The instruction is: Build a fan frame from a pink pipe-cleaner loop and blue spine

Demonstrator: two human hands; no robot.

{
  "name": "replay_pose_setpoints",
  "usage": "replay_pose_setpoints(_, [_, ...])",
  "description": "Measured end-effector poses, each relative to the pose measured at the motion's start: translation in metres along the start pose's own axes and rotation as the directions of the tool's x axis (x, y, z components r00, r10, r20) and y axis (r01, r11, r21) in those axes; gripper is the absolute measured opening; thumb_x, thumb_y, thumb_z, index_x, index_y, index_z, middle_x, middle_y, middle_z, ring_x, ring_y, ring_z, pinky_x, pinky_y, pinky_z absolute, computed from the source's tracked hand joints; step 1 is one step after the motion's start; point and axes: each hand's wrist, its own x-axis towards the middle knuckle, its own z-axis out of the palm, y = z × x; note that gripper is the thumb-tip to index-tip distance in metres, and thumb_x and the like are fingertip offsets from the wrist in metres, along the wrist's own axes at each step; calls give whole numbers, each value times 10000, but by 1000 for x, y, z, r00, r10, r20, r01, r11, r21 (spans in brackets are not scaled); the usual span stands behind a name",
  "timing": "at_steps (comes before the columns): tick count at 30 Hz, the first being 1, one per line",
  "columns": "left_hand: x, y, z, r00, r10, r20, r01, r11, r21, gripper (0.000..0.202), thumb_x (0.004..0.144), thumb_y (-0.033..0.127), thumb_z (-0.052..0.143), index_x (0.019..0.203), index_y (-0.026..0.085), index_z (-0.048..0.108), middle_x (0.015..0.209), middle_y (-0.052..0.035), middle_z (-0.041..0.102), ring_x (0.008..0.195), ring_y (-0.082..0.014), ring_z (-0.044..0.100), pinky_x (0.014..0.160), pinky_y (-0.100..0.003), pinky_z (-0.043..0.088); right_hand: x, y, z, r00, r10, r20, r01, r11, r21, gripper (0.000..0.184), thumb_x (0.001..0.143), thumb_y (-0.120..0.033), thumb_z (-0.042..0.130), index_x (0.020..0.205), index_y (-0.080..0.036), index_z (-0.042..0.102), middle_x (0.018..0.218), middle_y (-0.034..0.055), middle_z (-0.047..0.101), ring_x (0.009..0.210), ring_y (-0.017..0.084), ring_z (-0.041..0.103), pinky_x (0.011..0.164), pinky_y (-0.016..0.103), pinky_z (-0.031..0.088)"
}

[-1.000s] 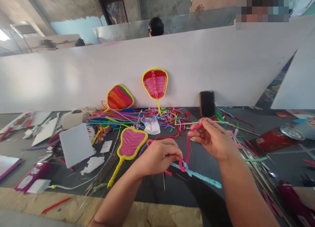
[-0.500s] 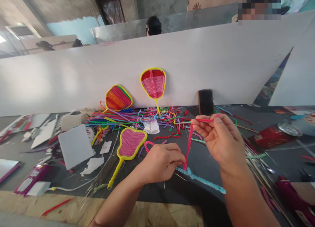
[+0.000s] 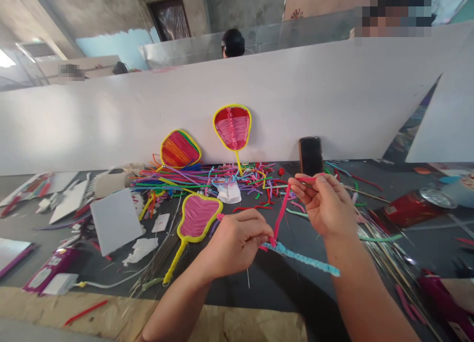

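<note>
Pink fuzzy stem (image 3: 282, 212), spanning left hand (image 3: 237, 240) (pinching it tightly by the blue strip (image 3: 309, 263)) and right hand (image 3: 328, 203) (pinching its upper length); we judge it light, pliable, best held near bends.

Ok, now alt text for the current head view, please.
A left hand and right hand hold a pink fuzzy strip over a dark tabletop, a light-blue strand beside the left. Two yellow-rimmed fans lean on a white board behind colourful stems.
</note>
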Motion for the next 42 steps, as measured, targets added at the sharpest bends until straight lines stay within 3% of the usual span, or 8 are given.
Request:
replay_pose_setpoints(4, [0,-2,-1,993,-79,-91,80,997,9,161,860,113,490,812,160,636,796,-40,612,728,-113,577,655,-208,436,1,2,-6,996,34,83,-19,983,-181,268,752,-405,712,824,-211,542,822,13,714,700,157,711,635,263,590])
replay_pose_setpoints(8, [1,-6,-3,984,-127,-129,130,991,17,147,871,143,501,813,165,635,773,-26,594,712,-110,553,658,-216,423,-6,1,-8,955,-249,164,297,824,-482,325,776,-347,700,1040,-247,540,999,36,641,706,146,642,586,272,553])
replay_pose_setpoints(12, [2,-7,-5,985,-127,-114,123,992,-39,143,862,119,506,806,160,631,771,-22,583,717,-107,544,663,-210,418,-21,-5,-1,767,-390,510,638,550,-539,120,827,-211,637,935,-264,644,1017,55,654,1014,226,574,913,413,472])
replay_pose_setpoints(15, [1,-7,-4,986,-130,-106,121,989,-87,132,862,125,517,809,157,633,760,-15,572,709,-102,534,654,-202,411,-29,-10,5,586,-217,781,716,590,-373,217,848,-130,589,955,-303,664,1067,31,681,1147,237,521,985,454,417])
replay_pose_setpoints(17, [1,-7,-2,984,-137,-116,124,986,-115,122,866,146,527,807,156,633,751,-14,568,710,-102,533,650,-201,410,-30,-11,6,546,-121,829,665,665,-340,289,851,-132,591,1069,-316,634,1115,33,672,1166,232,512,969,447,435])
replay_pose_setpoints(28, [1,-6,0,981,-133,-145,118,988,-103,137,876,153,512,826,156,639,773,-29,583,716,-110,540,640,-205,416,-25,-2,2,587,89,805,479,763,-434,147,882,-251,553,758,-211,620,694,17,592,651,149,546,611,282,442])
replay_pose_setpoints(34, [1,-5,-1,985,-108,-135,94,990,-102,167,872,134,503,795,163,649,756,-24,565,719,-111,534,660,-210,415,-24,1,2,512,172,842,524,714,-465,192,892,-251,521,723,-207,601,678,8,586,655,140,517,623,272,413])
replay_pose_setpoints(42, [0,-5,-3,991,-102,-89,96,993,-72,162,865,135,506,799,152,653,766,-31,574,715,-112,550,652,-209,422,-21,-8,-1,584,174,793,552,631,-546,150,899,-309,544,815,-207,616,760,22,576,673,129,539,614,244,426])
